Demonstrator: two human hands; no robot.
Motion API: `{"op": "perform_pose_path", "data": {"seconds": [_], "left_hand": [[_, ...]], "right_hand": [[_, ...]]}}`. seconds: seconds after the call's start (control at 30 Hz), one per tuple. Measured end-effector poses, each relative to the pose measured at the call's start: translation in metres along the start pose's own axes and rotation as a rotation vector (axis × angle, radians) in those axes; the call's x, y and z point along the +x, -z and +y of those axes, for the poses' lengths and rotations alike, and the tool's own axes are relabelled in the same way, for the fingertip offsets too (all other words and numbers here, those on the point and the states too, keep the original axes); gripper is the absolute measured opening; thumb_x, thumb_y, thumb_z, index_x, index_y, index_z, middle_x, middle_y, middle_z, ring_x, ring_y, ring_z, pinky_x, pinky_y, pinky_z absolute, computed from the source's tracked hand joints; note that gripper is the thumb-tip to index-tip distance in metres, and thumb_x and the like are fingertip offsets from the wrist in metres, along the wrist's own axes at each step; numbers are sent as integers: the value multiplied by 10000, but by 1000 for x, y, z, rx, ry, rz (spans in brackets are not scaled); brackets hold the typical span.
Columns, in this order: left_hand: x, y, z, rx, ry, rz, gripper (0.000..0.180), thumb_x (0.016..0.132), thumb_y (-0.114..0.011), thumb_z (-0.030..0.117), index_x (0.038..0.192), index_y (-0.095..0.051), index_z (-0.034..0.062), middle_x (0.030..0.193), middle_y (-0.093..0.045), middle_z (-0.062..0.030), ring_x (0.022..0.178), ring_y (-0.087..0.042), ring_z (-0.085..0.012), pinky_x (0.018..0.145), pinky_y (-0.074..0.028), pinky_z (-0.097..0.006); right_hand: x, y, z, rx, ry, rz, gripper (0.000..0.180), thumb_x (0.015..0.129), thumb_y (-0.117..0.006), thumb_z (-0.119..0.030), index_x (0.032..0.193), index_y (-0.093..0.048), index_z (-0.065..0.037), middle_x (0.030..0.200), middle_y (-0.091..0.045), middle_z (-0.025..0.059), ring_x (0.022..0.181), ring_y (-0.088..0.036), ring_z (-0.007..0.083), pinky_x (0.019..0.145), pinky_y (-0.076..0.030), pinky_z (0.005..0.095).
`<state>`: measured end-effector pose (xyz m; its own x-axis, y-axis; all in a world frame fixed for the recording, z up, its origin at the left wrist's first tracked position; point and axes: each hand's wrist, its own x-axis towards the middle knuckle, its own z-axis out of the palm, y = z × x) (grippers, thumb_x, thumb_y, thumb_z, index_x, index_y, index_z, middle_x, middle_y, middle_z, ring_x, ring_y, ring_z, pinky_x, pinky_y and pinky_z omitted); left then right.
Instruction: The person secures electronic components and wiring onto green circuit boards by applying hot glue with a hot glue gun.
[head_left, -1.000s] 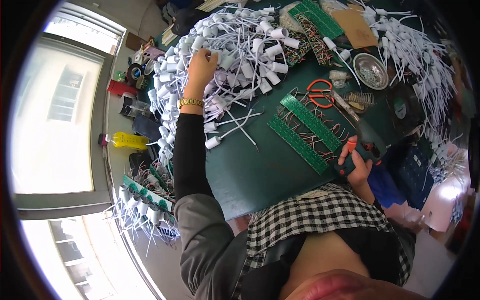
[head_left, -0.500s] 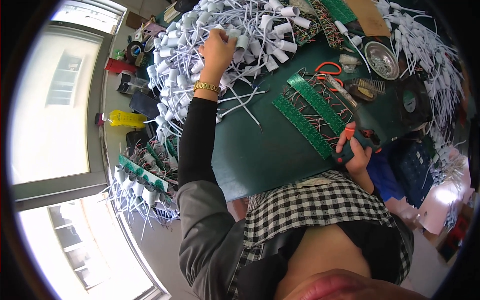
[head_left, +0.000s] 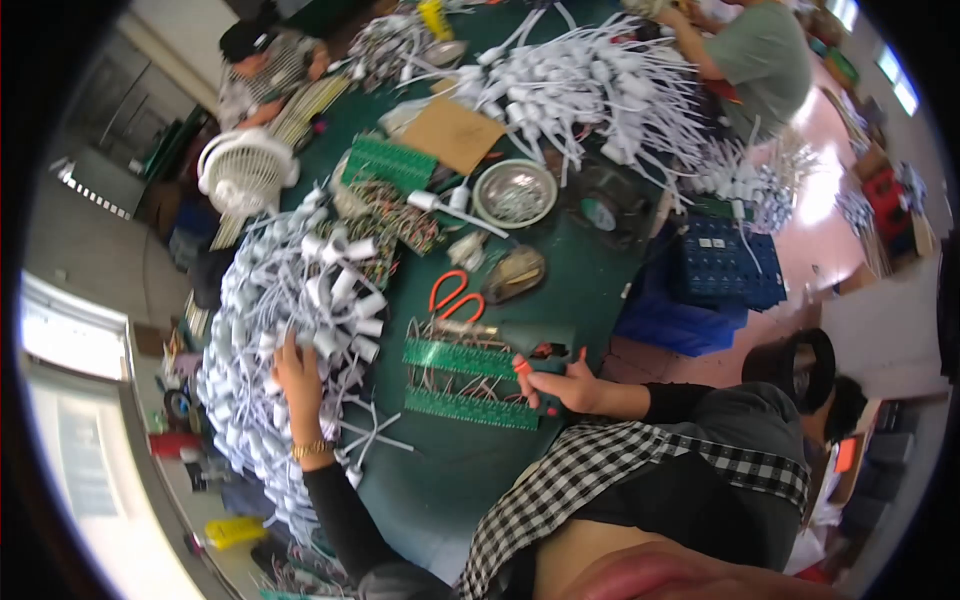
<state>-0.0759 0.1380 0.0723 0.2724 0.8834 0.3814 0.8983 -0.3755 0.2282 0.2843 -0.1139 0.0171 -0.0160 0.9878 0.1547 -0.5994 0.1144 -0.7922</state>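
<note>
The left hand [head_left: 298, 375] has its fingertips buried in the white socket pile [head_left: 290, 330] — grip unreadable. The right hand [head_left: 565, 385] hides most of its dark tool [head_left: 540, 350].

Green counter [head_left: 470, 470] filled the room's centre. Bright window [head_left: 70, 440] lay along the left. Pinkish floor [head_left: 830, 190] caught glare at right. White fan [head_left: 245, 170] stood at the counter's far-left edge.

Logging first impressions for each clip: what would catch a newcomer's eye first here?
The big heap of white corded sockets on the left of the green table, with the left hand reaching into it. Next, the right hand gripping a dark tool with orange parts beside two green circuit-board strips. Orange-handled scissors lie just beyond.
</note>
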Motion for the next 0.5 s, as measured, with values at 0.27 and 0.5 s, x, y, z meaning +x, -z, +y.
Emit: {"op": "perform_pose_path", "data": {"seconds": [0.27,0.5], "left_hand": [[-16,25,45,-256,-4,387,332,836,-618,29,1142,-494,3,1001,-553,-141,900,-551,-251,769,-454,-341],[-105,159,88,192,-374,717,157,901,-546,-7,1054,-574,-26,1049,-553,-148,946,-561,-290,796,-475,-372]], "right_hand": [[3,8,-7,19,30,19,261,892,-551,-74,1132,-494,12,760,-569,87,596,-575,142,594,-496,307],[0,1,-4,4,-13,42,240,913,-544,-95,1131,-509,-1,745,-570,59,589,-573,135,615,-489,300]]}}
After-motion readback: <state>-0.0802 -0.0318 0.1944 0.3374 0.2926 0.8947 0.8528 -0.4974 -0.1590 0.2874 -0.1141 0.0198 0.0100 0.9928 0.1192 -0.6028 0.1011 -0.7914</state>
